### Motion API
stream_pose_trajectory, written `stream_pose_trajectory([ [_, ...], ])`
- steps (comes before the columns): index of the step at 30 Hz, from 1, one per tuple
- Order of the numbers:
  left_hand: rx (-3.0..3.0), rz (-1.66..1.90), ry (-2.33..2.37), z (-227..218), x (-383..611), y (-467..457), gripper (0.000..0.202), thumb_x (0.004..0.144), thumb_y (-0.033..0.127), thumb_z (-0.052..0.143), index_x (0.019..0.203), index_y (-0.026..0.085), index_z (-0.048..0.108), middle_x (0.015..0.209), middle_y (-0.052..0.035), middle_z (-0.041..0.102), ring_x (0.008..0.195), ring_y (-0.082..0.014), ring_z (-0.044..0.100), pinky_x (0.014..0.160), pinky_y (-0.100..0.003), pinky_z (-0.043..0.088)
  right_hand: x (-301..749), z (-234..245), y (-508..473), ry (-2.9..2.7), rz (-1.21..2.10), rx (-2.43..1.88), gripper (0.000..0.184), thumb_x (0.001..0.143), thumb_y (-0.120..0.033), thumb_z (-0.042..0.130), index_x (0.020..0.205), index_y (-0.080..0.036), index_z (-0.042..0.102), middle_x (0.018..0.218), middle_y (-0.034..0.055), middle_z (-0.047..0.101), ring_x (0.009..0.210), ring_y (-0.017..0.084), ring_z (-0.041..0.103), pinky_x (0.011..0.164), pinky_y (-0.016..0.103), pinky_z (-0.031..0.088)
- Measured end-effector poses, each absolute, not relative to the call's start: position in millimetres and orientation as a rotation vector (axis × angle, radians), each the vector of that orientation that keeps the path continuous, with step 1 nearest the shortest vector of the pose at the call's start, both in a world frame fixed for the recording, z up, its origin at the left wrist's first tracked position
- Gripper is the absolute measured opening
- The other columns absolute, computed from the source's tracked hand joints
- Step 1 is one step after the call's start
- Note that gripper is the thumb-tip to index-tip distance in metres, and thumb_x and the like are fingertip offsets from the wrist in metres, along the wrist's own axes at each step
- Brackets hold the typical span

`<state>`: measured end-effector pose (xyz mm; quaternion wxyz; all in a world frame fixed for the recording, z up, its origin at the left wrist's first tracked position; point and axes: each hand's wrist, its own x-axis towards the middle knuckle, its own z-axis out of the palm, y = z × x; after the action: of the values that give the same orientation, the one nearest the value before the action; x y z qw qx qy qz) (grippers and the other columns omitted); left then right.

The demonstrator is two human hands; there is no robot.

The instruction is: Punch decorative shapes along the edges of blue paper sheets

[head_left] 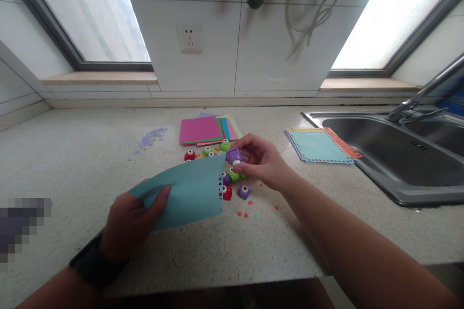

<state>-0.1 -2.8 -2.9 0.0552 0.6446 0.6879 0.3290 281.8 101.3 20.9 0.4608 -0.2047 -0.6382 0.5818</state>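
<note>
A teal sheet of paper point(192, 193) is pinched between the thumb and fingers of my left hand point(134, 222), tilted above the counter. Small punched shapes run down its right edge. My right hand point(261, 159) grips a purple craft punch point(234, 155) at the sheet's top right corner; whether the paper sits in its slot I cannot tell. Below and behind lie several more punches: a red punch point(227, 193), a purple punch point(244, 191), a green punch point(224, 145) and another red punch point(189, 155). The sheet partly hides some of them.
Coloured paper point(199, 130) is stacked at the back. Punched sheets point(315, 145) lie right, beside the steel sink point(362, 164). Orange cutouts point(245, 215) dot the counter near the punches, and a purple and yellow confetti pile point(151, 139) lies left. A faucet point(402, 106) stands behind the sink.
</note>
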Motion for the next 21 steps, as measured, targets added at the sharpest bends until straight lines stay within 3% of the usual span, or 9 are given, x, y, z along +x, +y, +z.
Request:
stream_pose_trajectory([
  [4,1.954,1.024,2.100,-4,0,-3,0.036,0.087,0.049,0.057,0.059,0.026,0.064,0.035,0.0067,0.030,0.035,-0.0156,0.039,0.042,-0.028,0.033,282,20,102,-1.575,1.417,-0.512,0.040,0.068,-0.025,0.088,0.093,-0.021,0.058,0.086,-0.0014,0.059,0.070,0.009,0.054,0.064,0.023,0.050],
  [14,1.874,1.139,2.054,7,12,-3,0.032,0.082,0.045,0.058,0.055,0.027,0.062,0.033,0.0068,0.024,0.041,-0.0193,0.050,0.049,-0.030,0.042,282,22,100,-1.539,1.481,-0.450,0.038,0.068,-0.018,0.088,0.093,-0.020,0.060,0.085,-0.0016,0.060,0.070,0.008,0.055,0.064,0.022,0.051],
  [21,1.868,1.117,2.074,7,10,-4,0.035,0.081,0.049,0.058,0.056,0.026,0.064,0.032,0.0072,0.025,0.034,-0.0176,0.041,0.045,-0.031,0.039,283,22,100,-1.540,1.491,-0.446,0.039,0.066,-0.019,0.089,0.093,-0.020,0.060,0.086,-0.0015,0.061,0.069,0.007,0.056,0.064,0.021,0.052],
])
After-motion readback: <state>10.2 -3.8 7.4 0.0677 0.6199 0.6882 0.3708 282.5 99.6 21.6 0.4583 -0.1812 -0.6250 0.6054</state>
